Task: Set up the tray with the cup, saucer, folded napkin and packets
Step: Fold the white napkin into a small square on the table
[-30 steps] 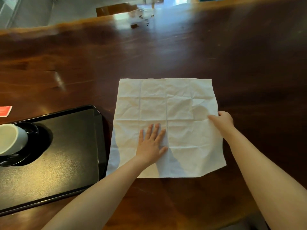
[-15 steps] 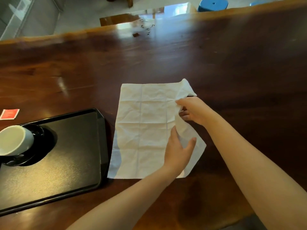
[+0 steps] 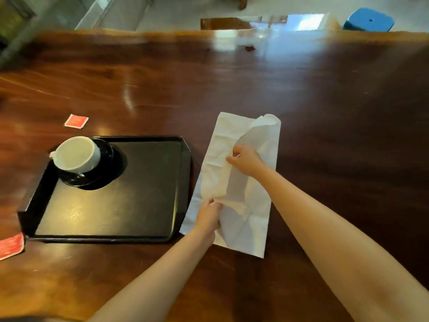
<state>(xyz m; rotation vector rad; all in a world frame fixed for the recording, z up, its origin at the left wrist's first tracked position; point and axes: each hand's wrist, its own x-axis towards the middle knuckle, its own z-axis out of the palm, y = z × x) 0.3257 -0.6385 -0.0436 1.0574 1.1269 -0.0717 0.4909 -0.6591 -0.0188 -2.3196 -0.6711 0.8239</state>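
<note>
A white paper napkin [image 3: 257,219] lies on the dark wooden table just right of the black tray [image 3: 139,205], its right half lifted and turned over leftward. My right hand [image 3: 243,160] pinches the napkin's folded-over edge near the middle. My left hand [image 3: 209,217] pinches the same edge nearer to me. A white cup [image 3: 75,154] sits on a black saucer [image 3: 106,168] in the tray's far left corner. One red packet [image 3: 76,120] lies on the table beyond the tray, another red packet [image 3: 10,246] at the tray's near left corner.
The wooden table [image 3: 325,112] stretches far to the right and back. Beyond its far edge stand a blue stool [image 3: 369,19] and a wooden piece of furniture [image 3: 227,23] on a pale floor.
The napkin went from flat and open to half folded, its right side brought over to the left. My left hand left its flat press and now pinches the edge. The view shifted right.
</note>
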